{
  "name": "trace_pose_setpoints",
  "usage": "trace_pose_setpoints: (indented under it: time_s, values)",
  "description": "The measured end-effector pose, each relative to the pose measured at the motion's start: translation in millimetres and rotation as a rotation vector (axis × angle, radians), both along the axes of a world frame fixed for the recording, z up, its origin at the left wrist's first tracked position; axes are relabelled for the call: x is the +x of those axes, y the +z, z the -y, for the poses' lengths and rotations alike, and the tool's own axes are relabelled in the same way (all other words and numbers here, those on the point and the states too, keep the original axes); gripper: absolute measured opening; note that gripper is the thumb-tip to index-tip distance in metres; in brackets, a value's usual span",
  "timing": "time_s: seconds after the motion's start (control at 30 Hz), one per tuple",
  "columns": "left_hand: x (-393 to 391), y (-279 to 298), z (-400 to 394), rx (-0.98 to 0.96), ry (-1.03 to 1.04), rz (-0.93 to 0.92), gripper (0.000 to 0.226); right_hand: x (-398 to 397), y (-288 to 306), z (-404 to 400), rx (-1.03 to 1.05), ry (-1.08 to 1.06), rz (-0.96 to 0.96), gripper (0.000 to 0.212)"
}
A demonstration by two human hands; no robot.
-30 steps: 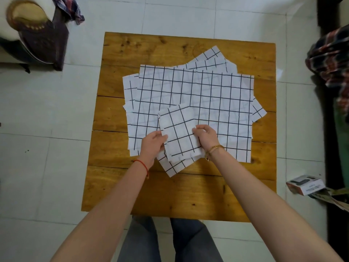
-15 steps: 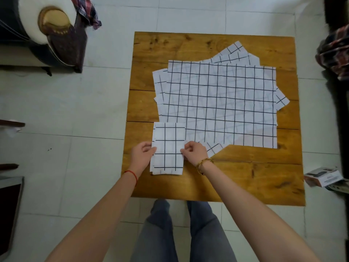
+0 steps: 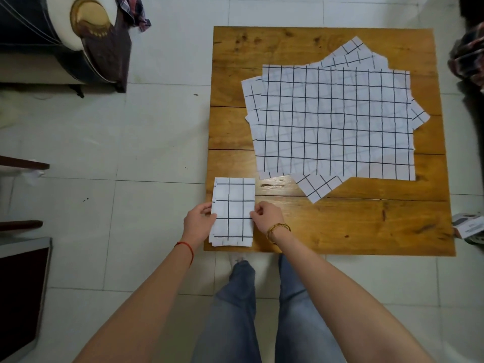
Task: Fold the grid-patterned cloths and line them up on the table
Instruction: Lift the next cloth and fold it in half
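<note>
One folded white cloth with black grid lines [image 3: 234,212] is lying at the near left corner of the square wooden table [image 3: 353,226]. We are pinching its long edges with the left hand [image 3: 199,222] and the right hand [image 3: 267,216]. We should be squaring it to the table edge before letting go.

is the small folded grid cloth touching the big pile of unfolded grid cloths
Apart. The head view shows bare wooden table between the small folded grid cloth and the pile of unfolded grid cloths.
</note>
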State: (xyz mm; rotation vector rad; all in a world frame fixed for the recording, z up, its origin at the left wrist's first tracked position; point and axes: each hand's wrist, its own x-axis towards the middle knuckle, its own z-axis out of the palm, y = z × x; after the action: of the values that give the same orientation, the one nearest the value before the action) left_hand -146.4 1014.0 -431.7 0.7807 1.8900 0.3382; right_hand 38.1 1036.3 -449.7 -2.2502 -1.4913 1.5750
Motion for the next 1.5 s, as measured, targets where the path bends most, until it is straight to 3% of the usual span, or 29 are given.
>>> trace_pose_setpoints:
  time_s: [0.53, 0.87, 1.2, 1.5]
  values:
    - [-19.5, -9.0, 15.5, -0.037, -0.011, 0.035, 0.035, -8.9, -9.6, 8.1, -0.084, 0.06, 0.037, 0.012]
    - [-23.7, -4.2, 14.8, 0.031, -0.007, -0.014, 0.027, 0.7, -9.9, 12.3, -0.007, -0.006, 0.114, 0.013]
    - [8.7, 23.1, -64.0, 0.291, -0.343, -0.11, 0.034, 56.4, 18.9, -32.8, 0.274, -0.188, 0.172, 0.007]
    - [75.9, 27.3, -139.6, 0.436, -0.739, -0.278, 0.038, 118.5, 11.1, -90.8, 0.36, -0.006, 0.29, 0.015]
